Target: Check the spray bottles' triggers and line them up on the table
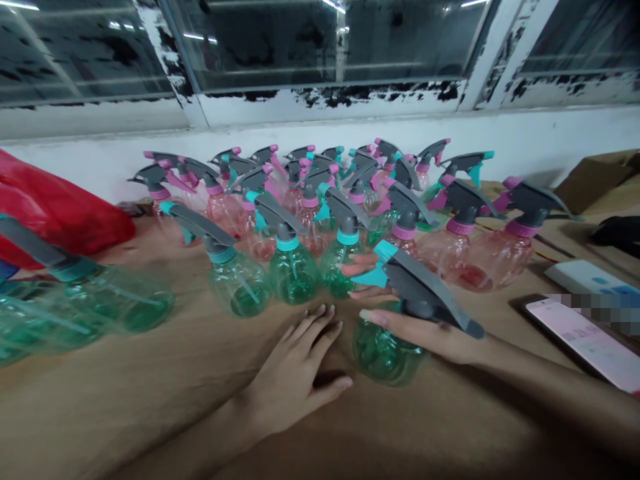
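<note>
The right hand (440, 339) had its fingers wrapped around the neck of a green spray bottle (387, 357), thumb on the near side and the others behind, while the left hand (287, 380) lay palm down on the surface (190, 393), its fingers loosely spread and holding nothing. The held bottle was at the front, just to the right of the left hand and in front of the close row; whether its base touched the surface could not be told. The likeliest trouble was a knock: a small swing forward could have pushed its teal trigger (373, 278) into the green bottle behind (344, 273), and since the neighbours stood so near one another, one tipping might have carried others with it. The rounded bodies looked easy to roll once over. A grip at the neck, above the wide body, might also have let the bottle pivot if the fingers slackened. The left hand lay close enough to be bumped by a sideways drift. On the other side, the right forearm passed near a phone (583, 340), which a careless elbow could have nudged, and a pink bottle (493, 263) stood beyond that wrist.
</note>
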Motion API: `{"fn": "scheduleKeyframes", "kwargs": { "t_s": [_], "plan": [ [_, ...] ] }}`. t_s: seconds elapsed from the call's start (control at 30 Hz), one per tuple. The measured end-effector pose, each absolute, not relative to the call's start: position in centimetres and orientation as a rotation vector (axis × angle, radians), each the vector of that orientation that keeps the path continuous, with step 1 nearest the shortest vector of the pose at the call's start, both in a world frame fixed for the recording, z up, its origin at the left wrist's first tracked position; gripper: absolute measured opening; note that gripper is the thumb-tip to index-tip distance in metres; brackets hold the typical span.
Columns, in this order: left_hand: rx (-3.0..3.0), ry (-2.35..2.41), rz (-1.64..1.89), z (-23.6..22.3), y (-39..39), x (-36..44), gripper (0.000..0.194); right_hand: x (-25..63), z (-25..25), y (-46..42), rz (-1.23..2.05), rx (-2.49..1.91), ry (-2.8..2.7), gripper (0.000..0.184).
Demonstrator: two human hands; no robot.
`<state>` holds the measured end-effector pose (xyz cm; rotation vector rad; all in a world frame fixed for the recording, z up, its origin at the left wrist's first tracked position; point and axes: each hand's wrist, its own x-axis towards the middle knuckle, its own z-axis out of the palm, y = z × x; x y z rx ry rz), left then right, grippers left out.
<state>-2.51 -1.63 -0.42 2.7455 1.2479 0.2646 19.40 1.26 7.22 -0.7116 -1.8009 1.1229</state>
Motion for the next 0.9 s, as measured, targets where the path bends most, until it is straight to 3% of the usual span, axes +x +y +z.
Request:
{"fn": "scheduleKeyframes", "kwargs": {
  "t_s": [0.5, 0.73, 0.9],
  "plan": [
    [2.759, 1.25, 0.325, -0.7, -1.6, -2.6, 0.066, 19.6, 6.7, 1.3, 0.95, -0.751, -1.88, 0.032],
    [2.755, 1.255, 0.309, -0.6, -1.6, -2.6, 0.067, 19.9, 6.5, 1.3, 0.916, -0.793, -1.903, 0.018],
    [2.773, 1.251, 0.295, -0.5, -1.6, -2.5, 0.067, 20.0, 6.9, 1.0, 0.793, -0.935, -1.898, 0.021]
  ]
}}
